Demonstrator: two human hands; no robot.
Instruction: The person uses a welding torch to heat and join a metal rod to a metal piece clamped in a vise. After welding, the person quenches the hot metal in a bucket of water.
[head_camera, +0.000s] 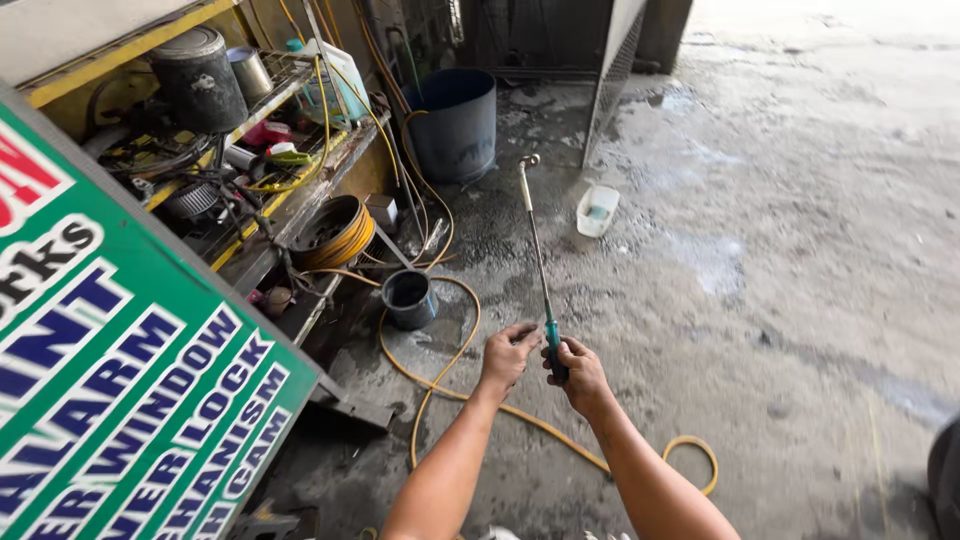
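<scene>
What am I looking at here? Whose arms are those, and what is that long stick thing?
The camera sits on a person's head and looks down, so those are that person's own bare arms. The right hand grips the green handle of a long thin metal wand, and the left hand touches the handle too. A yellow hose snakes over the wet concrete floor. Nearby stand a small dark bucket, a big blue barrel and a little white tub. On the left are a messy shelf and a green sign.
</scene>
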